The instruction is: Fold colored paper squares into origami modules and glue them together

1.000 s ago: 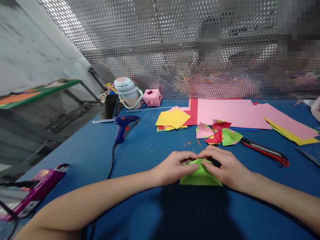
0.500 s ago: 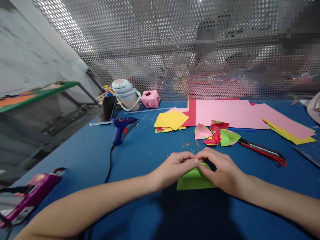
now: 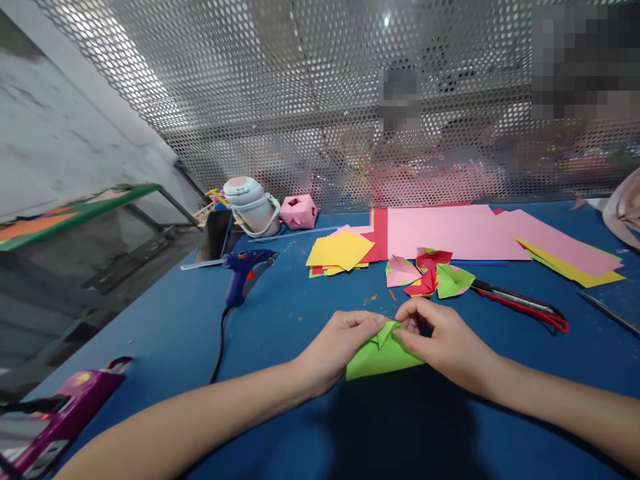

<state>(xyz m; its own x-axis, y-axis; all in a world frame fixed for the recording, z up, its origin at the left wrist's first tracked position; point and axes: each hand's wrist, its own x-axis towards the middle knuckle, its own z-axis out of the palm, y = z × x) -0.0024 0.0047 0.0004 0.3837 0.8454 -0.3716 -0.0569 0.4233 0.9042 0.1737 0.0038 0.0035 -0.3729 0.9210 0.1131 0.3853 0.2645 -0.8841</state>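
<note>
A folded green paper (image 3: 379, 357) lies on the blue table (image 3: 280, 313) in front of me. My left hand (image 3: 335, 347) rests on its left side, fingers curled and pressing on a small raised flap at the top. From the right, my right hand (image 3: 443, 337) pinches the same top edge with thumb and fingers. Both hands meet at the paper's upper corner. Part of the sheet is hidden under my palms.
Behind my hands lie several folded paper pieces (image 3: 427, 273), yellow squares (image 3: 340, 250), large pink sheets (image 3: 450, 230) and red-handled scissors (image 3: 525, 303). A blue glue gun (image 3: 240, 267) with its cord, a pink paper cube (image 3: 299, 211), a white bottle (image 3: 250, 203) and a purple tool (image 3: 65, 407) are on the left.
My hands and the green paper have shifted slightly left and nearer. A small flap now stands up at the paper's top edge between my fingers.
</note>
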